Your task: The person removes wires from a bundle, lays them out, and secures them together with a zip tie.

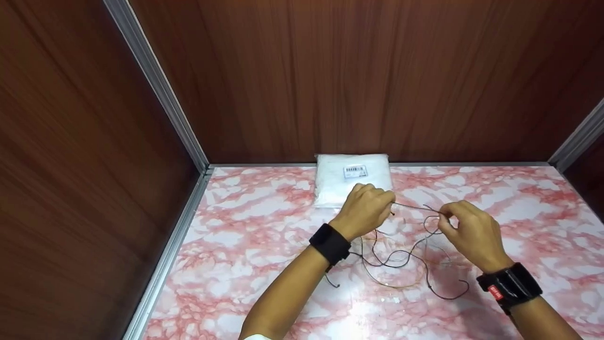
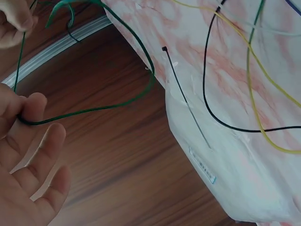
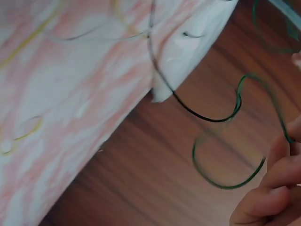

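Note:
A thin green wire [image 2: 94,109] runs between my two hands over the table; in the head view it looks dark. My left hand [image 1: 365,210] pinches it between thumb and index finger, the other fingers loosely bent in the left wrist view. To the right, my right hand [image 1: 474,231] pinches the wire with thumb and index finger. A loose loop of it hangs by the right fingers [image 3: 270,197] in the right wrist view. Below the hands, a black wire [image 1: 427,274] and a yellow wire [image 1: 394,286] lie in loose, crossing curves.
A clear plastic packet [image 1: 330,182] of white material with a barcode label [image 1: 355,172] lies against the back wall [image 1: 302,85]. A black cable tie [image 2: 181,87] lies across it. Wood-grain panels with metal edging [image 1: 165,99] border the marbled tabletop [image 1: 226,264].

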A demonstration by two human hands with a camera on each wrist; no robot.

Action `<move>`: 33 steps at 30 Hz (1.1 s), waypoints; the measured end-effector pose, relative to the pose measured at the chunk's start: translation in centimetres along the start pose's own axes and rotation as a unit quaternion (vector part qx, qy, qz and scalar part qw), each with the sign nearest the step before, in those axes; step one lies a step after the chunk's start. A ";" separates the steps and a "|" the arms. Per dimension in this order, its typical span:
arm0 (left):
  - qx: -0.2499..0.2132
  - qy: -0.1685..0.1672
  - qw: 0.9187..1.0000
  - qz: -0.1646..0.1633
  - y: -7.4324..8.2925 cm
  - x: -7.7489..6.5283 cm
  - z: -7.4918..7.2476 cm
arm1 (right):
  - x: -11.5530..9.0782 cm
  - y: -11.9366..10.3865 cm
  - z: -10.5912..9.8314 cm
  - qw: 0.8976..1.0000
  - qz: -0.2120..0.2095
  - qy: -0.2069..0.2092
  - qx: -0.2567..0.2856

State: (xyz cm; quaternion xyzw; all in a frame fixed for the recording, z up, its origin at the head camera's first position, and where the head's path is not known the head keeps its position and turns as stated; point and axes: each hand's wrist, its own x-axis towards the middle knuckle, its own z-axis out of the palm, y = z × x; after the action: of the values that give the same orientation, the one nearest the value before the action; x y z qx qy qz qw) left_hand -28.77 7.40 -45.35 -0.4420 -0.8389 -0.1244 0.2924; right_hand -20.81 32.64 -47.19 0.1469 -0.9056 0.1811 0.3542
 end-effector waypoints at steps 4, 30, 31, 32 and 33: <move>-0.008 -0.002 1.000 -0.003 -0.9 -0.6 -0.1 | -0.6 1.1 -0.2 1.000 0.010 -0.006 -0.006; -0.051 0.014 0.995 -0.079 -8.1 -7.5 -3.8 | -2.0 6.8 -2.9 0.997 -0.013 0.053 -0.046; -0.054 0.013 0.995 -0.085 -8.4 -7.9 -4.0 | -2.1 7.0 -3.0 0.997 -0.012 0.057 -0.045; -0.056 0.010 0.994 -0.091 -8.6 -8.3 -4.2 | -2.1 7.1 -3.1 0.997 -0.010 0.060 -0.043; -0.060 0.005 0.993 -0.098 -8.9 -8.7 -4.5 | -2.2 7.3 -3.3 0.997 -0.007 0.061 -0.041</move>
State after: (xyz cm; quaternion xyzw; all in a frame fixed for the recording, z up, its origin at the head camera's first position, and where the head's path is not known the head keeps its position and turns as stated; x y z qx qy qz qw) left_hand -30.45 -5.67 -46.59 -0.3739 -0.8676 -0.2045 0.2561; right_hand -20.22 40.85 -48.12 0.1270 -0.8879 0.1505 0.4157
